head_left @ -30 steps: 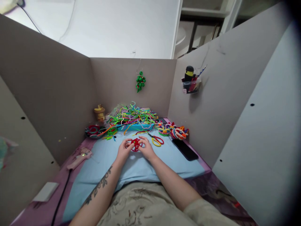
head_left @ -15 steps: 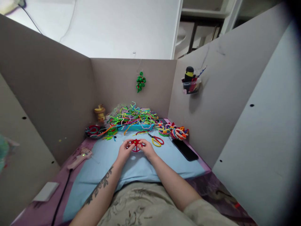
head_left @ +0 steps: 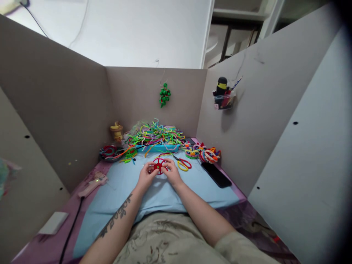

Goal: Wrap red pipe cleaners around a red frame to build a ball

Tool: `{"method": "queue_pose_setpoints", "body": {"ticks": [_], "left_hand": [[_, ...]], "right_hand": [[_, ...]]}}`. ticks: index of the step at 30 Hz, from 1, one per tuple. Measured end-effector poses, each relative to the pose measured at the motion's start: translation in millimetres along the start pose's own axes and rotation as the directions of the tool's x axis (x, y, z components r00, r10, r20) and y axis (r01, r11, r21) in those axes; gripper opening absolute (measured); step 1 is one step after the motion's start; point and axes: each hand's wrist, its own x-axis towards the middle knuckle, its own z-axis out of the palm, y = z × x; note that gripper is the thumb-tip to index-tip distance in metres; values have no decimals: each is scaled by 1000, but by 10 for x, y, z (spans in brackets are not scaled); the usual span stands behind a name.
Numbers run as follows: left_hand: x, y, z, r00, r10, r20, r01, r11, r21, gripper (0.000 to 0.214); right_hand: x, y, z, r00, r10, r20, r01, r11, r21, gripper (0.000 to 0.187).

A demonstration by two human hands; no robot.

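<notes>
Both hands meet over the light blue cloth [head_left: 121,190]. My left hand [head_left: 146,175] and my right hand [head_left: 171,172] pinch a small red pipe-cleaner wheel [head_left: 159,164] between their fingertips, held upright just above the cloth. Red and yellow scissors [head_left: 182,163] lie just right of my right hand. A heap of coloured pipe cleaners [head_left: 154,136] fills a blue tray behind the hands.
Finished pipe-cleaner pieces [head_left: 205,154] sit at the back right beside a black phone [head_left: 216,174]. A pink glue gun [head_left: 92,184] with its cord lies at left, near a white block [head_left: 53,223]. Grey partition walls enclose the desk; a green ornament [head_left: 164,95] hangs on the back wall.
The red wheel has been turned and lifted slightly between the fingers; both hands stay in the same place.
</notes>
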Motion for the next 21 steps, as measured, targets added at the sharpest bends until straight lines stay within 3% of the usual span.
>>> {"method": "queue_pose_setpoints", "body": {"ticks": [6,13,17,21], "left_hand": [[-29,12,17,999,4,38,-4,1000,15,33],[-17,19,15,999,-43,-5,43,999,-18,37],[16,8,-13,995,-87,-50,83,994,-72,42],[35,20,-19,992,-112,-53,105,988,-115,44]], "right_hand": [[-6,21,-23,1000,3,0,-3,1000,-20,9],[-9,-14,-4,999,-19,-33,16,996,-89,6],[-15,-86,-35,994,-91,-67,81,987,-138,21],[-22,-143,-76,981,-179,-79,161,968,-194,7]]}}
